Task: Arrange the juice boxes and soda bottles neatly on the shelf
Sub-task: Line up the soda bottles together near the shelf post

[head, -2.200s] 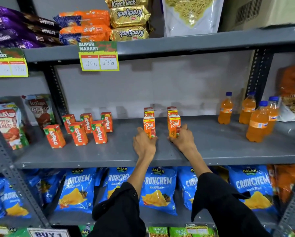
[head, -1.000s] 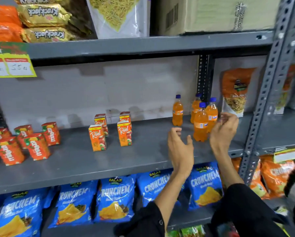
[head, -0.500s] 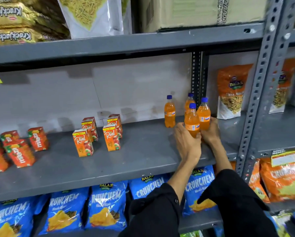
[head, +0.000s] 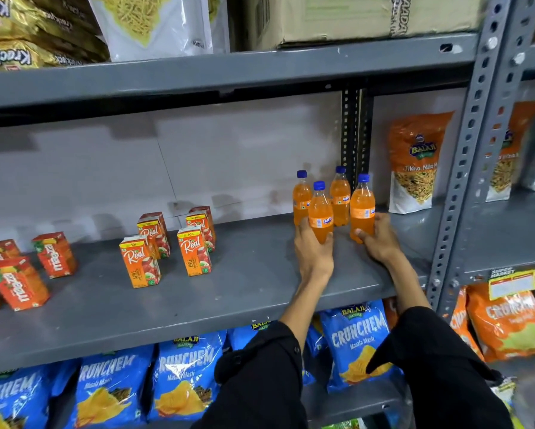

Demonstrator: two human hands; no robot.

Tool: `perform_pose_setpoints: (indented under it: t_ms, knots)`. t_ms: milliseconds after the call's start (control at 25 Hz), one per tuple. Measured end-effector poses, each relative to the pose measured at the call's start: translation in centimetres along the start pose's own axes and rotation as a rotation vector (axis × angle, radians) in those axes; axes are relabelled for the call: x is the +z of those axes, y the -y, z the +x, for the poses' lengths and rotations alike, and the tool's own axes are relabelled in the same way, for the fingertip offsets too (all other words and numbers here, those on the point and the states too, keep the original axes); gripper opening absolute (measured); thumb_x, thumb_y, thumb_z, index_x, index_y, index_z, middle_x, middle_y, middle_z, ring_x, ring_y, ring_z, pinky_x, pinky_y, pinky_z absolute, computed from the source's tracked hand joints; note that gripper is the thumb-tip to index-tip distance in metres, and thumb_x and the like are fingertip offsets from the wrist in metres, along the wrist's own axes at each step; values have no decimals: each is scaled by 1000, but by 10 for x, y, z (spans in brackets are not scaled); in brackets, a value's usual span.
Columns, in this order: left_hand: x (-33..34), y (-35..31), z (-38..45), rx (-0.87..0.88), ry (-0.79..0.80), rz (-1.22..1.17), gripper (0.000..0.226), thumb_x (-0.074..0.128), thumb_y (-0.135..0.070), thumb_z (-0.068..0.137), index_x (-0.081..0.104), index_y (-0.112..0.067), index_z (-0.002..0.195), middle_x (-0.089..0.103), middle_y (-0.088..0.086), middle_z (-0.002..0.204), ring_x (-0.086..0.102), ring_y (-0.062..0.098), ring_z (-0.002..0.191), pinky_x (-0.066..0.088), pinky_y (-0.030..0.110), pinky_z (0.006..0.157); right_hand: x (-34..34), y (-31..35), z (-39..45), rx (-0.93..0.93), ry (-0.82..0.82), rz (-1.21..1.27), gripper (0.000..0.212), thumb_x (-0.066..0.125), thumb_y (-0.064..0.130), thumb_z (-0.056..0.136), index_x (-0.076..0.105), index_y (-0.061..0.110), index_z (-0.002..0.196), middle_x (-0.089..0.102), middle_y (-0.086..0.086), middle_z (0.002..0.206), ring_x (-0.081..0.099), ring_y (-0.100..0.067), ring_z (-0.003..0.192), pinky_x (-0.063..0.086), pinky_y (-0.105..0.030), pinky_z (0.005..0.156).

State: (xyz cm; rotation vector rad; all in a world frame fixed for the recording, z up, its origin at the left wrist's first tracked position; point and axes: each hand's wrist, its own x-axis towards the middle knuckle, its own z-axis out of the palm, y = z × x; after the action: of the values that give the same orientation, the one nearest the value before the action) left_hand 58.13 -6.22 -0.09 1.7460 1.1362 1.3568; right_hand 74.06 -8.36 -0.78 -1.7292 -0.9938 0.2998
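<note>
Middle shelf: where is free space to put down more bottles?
Bare shelf lies between the Real boxes and the bottles, and along the front edge. Crowded: the bottle cluster held by the left hand and right hand.

Front soda bottles (head: pixel 321 216): bases hidden behind the hands' fingers (head: pixel 304 230).
Rear left soda bottle (head: pixel 301 196): lower part covered by the bottle in front.
Maaza juice boxes (head: pixel 18 281): group cut off by the left edge.
Price tag (head: pixel 512 283): print blurred, unreadable.
Cardboard carton (head: pixel 368 17): cropped by the top edge.
</note>
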Motion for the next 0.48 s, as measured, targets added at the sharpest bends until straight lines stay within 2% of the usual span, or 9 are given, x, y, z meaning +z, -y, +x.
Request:
perform_pose_setpoints:
  t_ms: [280, 360, 480]
  knots:
    - [-3, 1, 0, 20, 72, -17, 47, 69, -19, 94, 51, -17, 138, 62, 10, 132, 61, 25, 123, 50, 37, 106, 0, 1, -2, -20, 28, -12, 55, 62, 16, 94, 33, 6, 139, 51, -19, 143, 49, -37, 132, 40, -45, 104]
    - [-3, 1, -1, 13, 76, 1, 49, 67, -21, 94, 49, -19, 140, 59, 8, 135, 56, 24, 128, 46, 32, 104, 2, 2, -3, -21, 24, -12, 55, 62, 16, 94, 33, 6, 140, 52, -19, 142, 49, -37, 132, 40, -45, 105]
    - [-2, 1, 0, -17, 67, -12, 54, 69, -21, 93, 47, -20, 143, 57, 7, 138, 54, 24, 131, 47, 37, 106, 2, 5, -5, 4, -5, -14, 59, 68, 17, 91, 35, 6, 138, 54, -20, 140, 52, -37, 130, 42, -45, 105]
